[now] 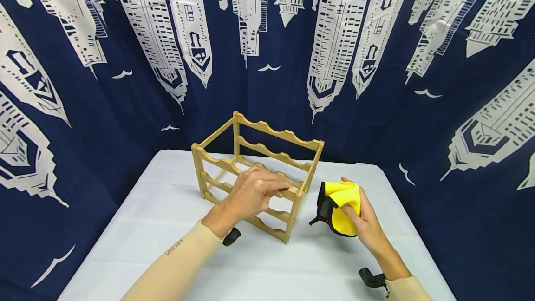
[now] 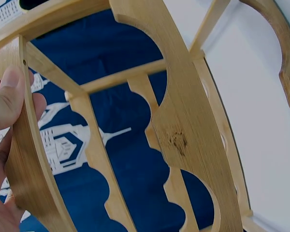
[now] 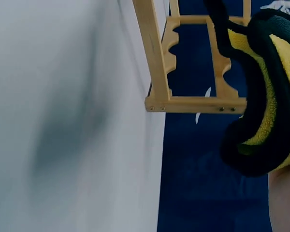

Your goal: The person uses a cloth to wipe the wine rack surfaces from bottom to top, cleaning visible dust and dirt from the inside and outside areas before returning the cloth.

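A light wooden wine rack (image 1: pixel 292 217) with scalloped rails stands on the white table. My left hand (image 1: pixel 257 187) grips its front top rail. In the left wrist view, the thumb (image 2: pixel 9 96) lies on one face of that rail and fingertips show past its edge. To the right of the rack, my right hand (image 1: pixel 363 222) holds a folded yellow cleaning cloth (image 1: pixel 349 194) with black edging, raised above the table. A dark grey side of the cloth shows in its fold. In the right wrist view, the cloth (image 3: pixel 263 96) hides most of that hand.
The white-covered table (image 1: pixel 175 180) extends around the rack. Behind it and at both sides hangs a navy curtain (image 1: pixel 259 92) printed with white buildings. Black wrist devices sit by the left wrist (image 1: pixel 231 237) and the right wrist (image 1: pixel 372 278).
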{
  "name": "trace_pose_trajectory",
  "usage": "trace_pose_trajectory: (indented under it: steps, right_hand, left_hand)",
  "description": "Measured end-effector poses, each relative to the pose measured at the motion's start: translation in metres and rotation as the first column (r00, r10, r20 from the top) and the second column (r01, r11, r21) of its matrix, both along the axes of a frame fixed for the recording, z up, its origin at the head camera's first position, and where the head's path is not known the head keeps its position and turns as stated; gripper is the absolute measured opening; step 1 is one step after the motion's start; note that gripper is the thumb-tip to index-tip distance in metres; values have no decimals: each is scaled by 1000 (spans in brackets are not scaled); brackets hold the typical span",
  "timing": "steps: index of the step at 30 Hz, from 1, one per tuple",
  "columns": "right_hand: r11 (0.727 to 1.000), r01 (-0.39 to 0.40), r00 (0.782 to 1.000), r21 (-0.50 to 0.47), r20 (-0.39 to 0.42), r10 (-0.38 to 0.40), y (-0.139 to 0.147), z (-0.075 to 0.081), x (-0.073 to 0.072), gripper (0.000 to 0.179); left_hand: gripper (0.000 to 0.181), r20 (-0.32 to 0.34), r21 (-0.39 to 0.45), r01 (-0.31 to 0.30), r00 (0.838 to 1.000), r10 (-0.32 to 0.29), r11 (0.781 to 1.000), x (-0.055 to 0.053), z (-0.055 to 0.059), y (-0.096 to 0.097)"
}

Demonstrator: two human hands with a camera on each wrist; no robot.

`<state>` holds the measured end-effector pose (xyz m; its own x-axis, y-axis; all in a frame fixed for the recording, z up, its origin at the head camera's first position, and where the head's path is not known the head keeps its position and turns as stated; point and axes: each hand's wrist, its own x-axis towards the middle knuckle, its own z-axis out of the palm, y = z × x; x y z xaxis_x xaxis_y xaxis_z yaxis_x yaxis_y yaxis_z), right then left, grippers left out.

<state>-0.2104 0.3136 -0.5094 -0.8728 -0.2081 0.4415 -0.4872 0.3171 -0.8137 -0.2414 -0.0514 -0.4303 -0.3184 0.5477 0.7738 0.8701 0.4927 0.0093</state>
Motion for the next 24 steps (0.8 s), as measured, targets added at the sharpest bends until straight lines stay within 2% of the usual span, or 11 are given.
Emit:
trace_pose_trajectory:
  steps: [7, 12, 16, 19, 22, 24]
  right_hand:
    - [994, -68, 997, 80, -37, 71, -19, 6, 8, 75]
    - [982, -117, 986, 148, -101, 133, -34, 12, 15, 76]
    - [971, -169, 968, 170, -159, 196, -51, 15, 19, 79]
    - [968, -211, 953, 137, -193, 235, -66, 14, 21, 80]
    - [975, -206, 943, 83, -251, 221, -84, 11, 20, 62]
    - [988, -139, 936, 67, -317, 153, -97, 9, 18, 58]
  left_hand:
    - [24, 33, -15, -16, 999, 17, 1000, 1, 4, -20]
    - [27, 78, -43, -10, 997, 14, 999, 3, 4, -29]
    - [28, 111, -57, 39, 993, -33, 998, 4, 8, -34]
    - [27, 158, -51, 88, 984, -79, 995, 4, 13, -37]
    - [26, 203, -42, 115, 974, -104, 992, 4, 14, -40]
    - [27, 228, -38, 122, 967, -110, 992, 5, 15, -41]
